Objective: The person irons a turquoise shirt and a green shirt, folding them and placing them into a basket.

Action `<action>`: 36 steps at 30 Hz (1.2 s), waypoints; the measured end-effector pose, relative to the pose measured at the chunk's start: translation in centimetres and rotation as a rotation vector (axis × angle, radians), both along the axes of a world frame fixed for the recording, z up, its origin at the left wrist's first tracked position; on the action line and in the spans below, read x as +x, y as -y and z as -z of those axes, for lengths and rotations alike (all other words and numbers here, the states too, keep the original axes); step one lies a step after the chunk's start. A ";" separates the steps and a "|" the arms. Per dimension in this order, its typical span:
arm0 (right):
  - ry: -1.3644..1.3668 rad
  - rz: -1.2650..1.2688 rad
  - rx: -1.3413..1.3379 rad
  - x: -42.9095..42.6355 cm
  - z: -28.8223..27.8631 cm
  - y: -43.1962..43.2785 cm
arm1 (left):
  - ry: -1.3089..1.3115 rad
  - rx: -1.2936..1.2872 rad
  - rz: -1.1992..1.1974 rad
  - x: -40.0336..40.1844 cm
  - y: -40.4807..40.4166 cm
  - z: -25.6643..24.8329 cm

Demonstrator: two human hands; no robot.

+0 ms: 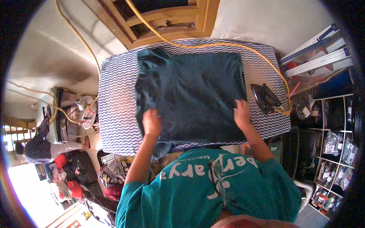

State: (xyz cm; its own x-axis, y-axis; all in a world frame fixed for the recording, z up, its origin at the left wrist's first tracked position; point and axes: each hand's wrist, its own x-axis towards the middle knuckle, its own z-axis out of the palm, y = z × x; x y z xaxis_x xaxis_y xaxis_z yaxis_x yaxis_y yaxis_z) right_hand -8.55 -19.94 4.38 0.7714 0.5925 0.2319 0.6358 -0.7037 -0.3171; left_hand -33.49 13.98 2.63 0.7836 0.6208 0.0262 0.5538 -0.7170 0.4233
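A dark green cloth garment (191,94) lies spread over a table with a blue-and-white zigzag cover (118,99). Creases run through it, and its upper left corner is bunched. My left hand (152,122) rests at the garment's lower left side, fingers partly curled. At the right edge is my right hand (241,114), its fingertips on the cloth; whether either hand pinches the fabric is too blurred to tell. A black electric iron (265,98) sits on the cover to the right of my right hand.
A yellow cord (211,45) crosses the table's far side towards the iron. Beyond stands a wooden window frame (168,17). An aluminium ladder (316,61) and a shelf of bagged items (332,142) are on the right. Another person (57,149) is at the far left, near piled bags (82,165).
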 end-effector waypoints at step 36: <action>0.124 -0.521 0.010 19.7 0.6 -15.4 | 0.031 0.420 0.338 25.9 -9.4 2.3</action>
